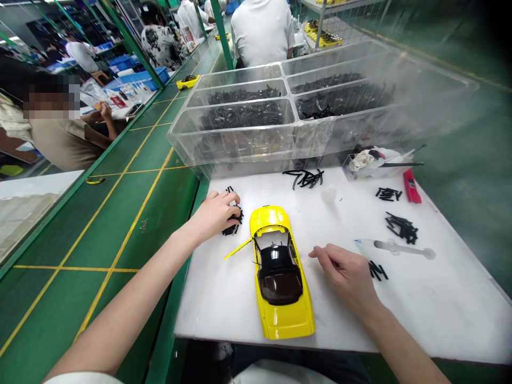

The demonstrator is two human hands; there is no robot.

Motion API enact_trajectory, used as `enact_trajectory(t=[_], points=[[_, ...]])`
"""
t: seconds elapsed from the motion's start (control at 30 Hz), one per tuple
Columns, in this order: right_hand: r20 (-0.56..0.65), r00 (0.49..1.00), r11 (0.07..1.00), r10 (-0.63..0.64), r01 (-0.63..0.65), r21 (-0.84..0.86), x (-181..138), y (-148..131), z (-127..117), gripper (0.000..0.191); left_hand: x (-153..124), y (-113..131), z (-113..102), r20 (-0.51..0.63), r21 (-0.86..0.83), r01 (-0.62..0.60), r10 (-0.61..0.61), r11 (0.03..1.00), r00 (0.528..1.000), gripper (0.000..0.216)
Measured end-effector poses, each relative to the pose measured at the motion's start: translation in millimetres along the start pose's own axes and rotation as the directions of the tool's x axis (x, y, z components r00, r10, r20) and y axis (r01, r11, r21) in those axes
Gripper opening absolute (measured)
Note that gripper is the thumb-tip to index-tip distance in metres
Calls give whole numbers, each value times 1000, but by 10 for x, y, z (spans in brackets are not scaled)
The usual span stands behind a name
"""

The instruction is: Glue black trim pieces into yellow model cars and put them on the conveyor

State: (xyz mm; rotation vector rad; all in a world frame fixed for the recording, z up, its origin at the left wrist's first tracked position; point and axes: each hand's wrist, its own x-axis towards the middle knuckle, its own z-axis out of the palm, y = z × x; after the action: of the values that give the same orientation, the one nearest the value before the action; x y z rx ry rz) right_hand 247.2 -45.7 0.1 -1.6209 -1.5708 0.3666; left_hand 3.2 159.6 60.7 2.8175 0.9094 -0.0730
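A glossy yellow model car body with a black roof (275, 258) lies on a white tabletop (440, 314), between the hands, a thin yellow panel (239, 249) standing out from its left side. The left hand (222, 213) reaches over a heap of small black strips (231, 229), fingertips bent down among them; whether it pinches one I cannot tell. The right hand (346, 272) rests beside the car, fingers curled, and whether anything sits in them cannot be told. Beyond the car lies a loose pile of curved black strips (304, 178). Behind it stands a large clear plastic bin (228, 145), divided into compartments in two columns; the nearer ones on both sides hold masses of black pieces (244, 114). At its near right corner, a small clear plastic box (372, 173) holds a crumpled whitish cloth (361, 160) and slender tools, some jutting past the rim. A red object (412, 186) lies just beside that box.
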Motion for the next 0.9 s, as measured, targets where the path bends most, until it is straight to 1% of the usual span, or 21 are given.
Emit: enact_trajectory(t=[0.1,0.2,0.27,0.33,0.4,0.43,0.47,0.53,0.57,0.6,0.63,0.7,0.77,0.83,0.9], points=[[-7,1000,1000,20,-20,15,1,3,-5,38,-1,11,-1,-17,-89,33,-35,995,999,17],[-14,999,998,43,-42,42,-6,18,-15,38,-33,10,2,-52,-228,94,-108,969,993,18],[-32,997,995,75,-73,62,-4,17,-41,38,-74,41,-1,-77,-349,145,-183,926,980,23],[-43,988,983,150,-144,115,29,-27,-85,39,-138,133,-12,-89,-478,183,-255,859,963,32],[6,969,941,248,-242,236,117,-141,-134,41,-220,296,-28,-82,-586,191,-292,788,953,38],[61,959,905,276,-281,319,185,-226,-154,41,-265,397,-35,-60,-667,187,-302,721,951,39],[127,951,860,283,-310,405,266,-327,-165,40,-311,503,-41,-27,-763,181,-310,621,950,38],[259,938,755,229,-339,561,445,-550,-155,34,-394,701,-40,54,-929,160,-304,335,951,33],[317,928,704,196,-358,613,530,-658,-132,30,-429,780,-32,89,-969,150,-291,194,953,32],[374,914,660,158,-379,648,604,-753,-100,26,-461,841,-18,114,-985,144,-274,93,955,33],[426,897,627,118,-400,668,661,-833,-62,23,-488,883,2,127,-989,143,-257,46,958,34],[507,861,581,51,-438,686,717,-937,15,17,-536,919,55,144,-989,149,-219,9,965,34],[557,830,539,20,-478,693,706,-980,70,16,-586,914,105,150,-988,151,-186,-7,971,33],[581,813,503,28,-513,695,662,-990,93,20,-643,899,136,132,-991,136,-170,16,977,28],[580,813,514,55,-521,682,616,-993,97,24,-704,893,141,92,-992,107,-205,66,975,25]])
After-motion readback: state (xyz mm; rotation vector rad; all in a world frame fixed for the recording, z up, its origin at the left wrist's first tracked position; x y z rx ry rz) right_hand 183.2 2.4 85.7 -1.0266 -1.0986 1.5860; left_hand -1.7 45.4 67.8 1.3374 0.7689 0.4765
